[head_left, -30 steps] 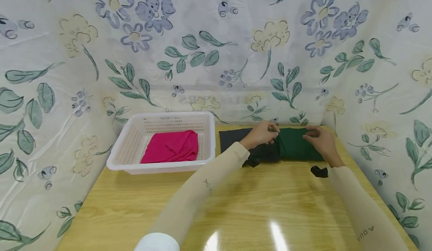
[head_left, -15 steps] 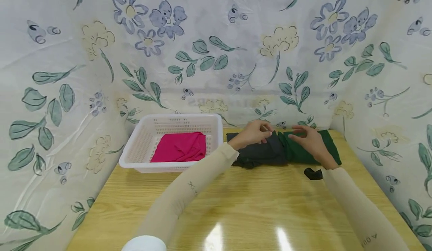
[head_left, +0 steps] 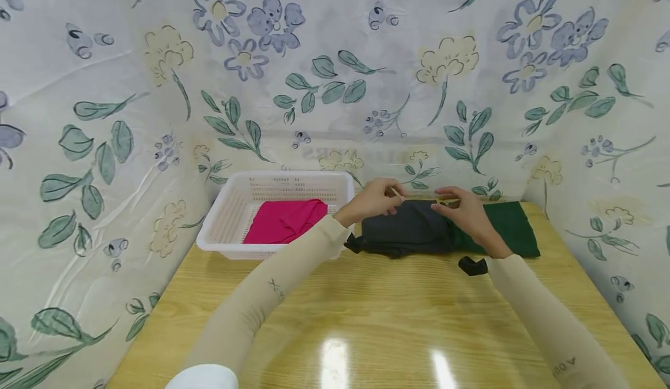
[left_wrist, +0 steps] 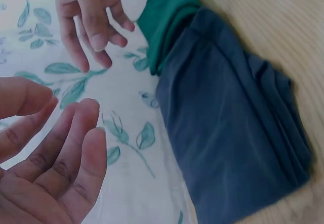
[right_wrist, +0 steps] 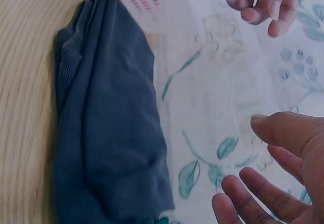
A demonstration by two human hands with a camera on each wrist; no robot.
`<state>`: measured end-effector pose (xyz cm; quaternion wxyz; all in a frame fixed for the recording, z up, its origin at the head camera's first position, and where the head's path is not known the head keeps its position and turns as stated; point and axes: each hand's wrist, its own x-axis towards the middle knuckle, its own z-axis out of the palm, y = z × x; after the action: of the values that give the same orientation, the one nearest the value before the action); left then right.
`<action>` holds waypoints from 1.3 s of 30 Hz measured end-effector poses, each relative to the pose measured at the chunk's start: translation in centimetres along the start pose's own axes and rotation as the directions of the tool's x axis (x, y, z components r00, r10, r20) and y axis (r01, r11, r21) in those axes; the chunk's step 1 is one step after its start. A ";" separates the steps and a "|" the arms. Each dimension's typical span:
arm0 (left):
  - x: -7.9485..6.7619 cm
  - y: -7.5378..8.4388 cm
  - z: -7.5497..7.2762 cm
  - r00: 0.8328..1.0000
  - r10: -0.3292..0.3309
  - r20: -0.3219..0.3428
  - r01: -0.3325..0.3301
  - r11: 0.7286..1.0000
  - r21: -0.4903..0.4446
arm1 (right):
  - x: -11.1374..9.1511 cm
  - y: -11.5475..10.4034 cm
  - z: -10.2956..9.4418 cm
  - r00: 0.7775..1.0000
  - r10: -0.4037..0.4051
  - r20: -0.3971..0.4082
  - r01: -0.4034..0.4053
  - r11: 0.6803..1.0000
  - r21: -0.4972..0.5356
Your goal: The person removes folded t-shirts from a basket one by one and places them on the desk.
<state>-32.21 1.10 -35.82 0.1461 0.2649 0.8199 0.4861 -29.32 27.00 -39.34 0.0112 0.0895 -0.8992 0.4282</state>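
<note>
- Left hand (head_left: 370, 197) hangs in the air over the far left end of the dark cloth, fingers loosely bent, thumb and fingertips near one another, holding nothing.
- Right hand (head_left: 462, 210) hovers level with it, a little way off, fingers spread and gently curved, thumb well apart from them, with nothing in its grasp.
- Dark grey cloth (head_left: 405, 232), folded into a flat oblong, lies below and between the two hands; its layered folds show along the side nearer the person.
- Green cloth (head_left: 510, 229), also folded flat, touches the right end of the dark one and runs out from beneath the right hand to its right.
- Just beside the left hand, on its left, stands a white plastic basket (head_left: 225, 248) with perforated walls; the left forearm passes in front of its near right corner.
- Pink cloth (head_left: 282, 220) lies folded inside it, left of the left hand, one part rumpled.
- Cream sleeves (head_left: 269, 287) cover both forearms.
- Small black pieces (head_left: 473, 266) show by both cuffs, below each hand.
- Under everything is a wood-grain table (head_left: 387, 307), shining in two bright streaks nearer the person than the hands.
- Behind the hands hangs a pale sheet (head_left: 324, 136) with flowers and leaves.
</note>
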 end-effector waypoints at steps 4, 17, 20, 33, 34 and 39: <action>-0.8 -0.6 -0.9 1.000 -0.014 -0.014 0.014 1.000 0.010 | 0.3 -1.1 1.0 1.000 -0.016 0.018 0.016 1.000 0.010; -3.3 -2.2 -3.4 0.996 -0.046 -0.073 0.049 0.998 0.035 | 1.0 -3.6 4.7 0.996 -0.065 0.058 0.063 0.997 0.037; -3.7 -2.7 -4.1 0.995 -0.048 -0.086 0.051 0.998 0.035 | 1.2 -4.2 5.3 0.995 -0.079 0.067 0.075 0.995 0.063; -5.8 -4.4 -7.4 0.981 -0.110 -0.162 0.115 0.993 0.024 | 2.2 -7.8 8.6 0.985 -0.130 0.113 0.117 0.986 0.115; -6.0 -4.5 -7.7 0.979 -0.116 -0.168 0.123 0.992 0.028 | 2.2 -8.0 8.9 0.984 -0.134 0.119 0.119 0.985 0.121; -6.9 -5.6 -9.0 0.970 -0.141 -0.197 0.149 0.988 0.029 | 2.4 -9.5 10.4 0.980 -0.146 0.136 0.127 0.983 0.136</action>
<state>-32.72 -11.50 -36.49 0.0947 0.1587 0.8579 0.4795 -29.47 12.72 -38.43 -0.0305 0.1824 -0.8604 0.4749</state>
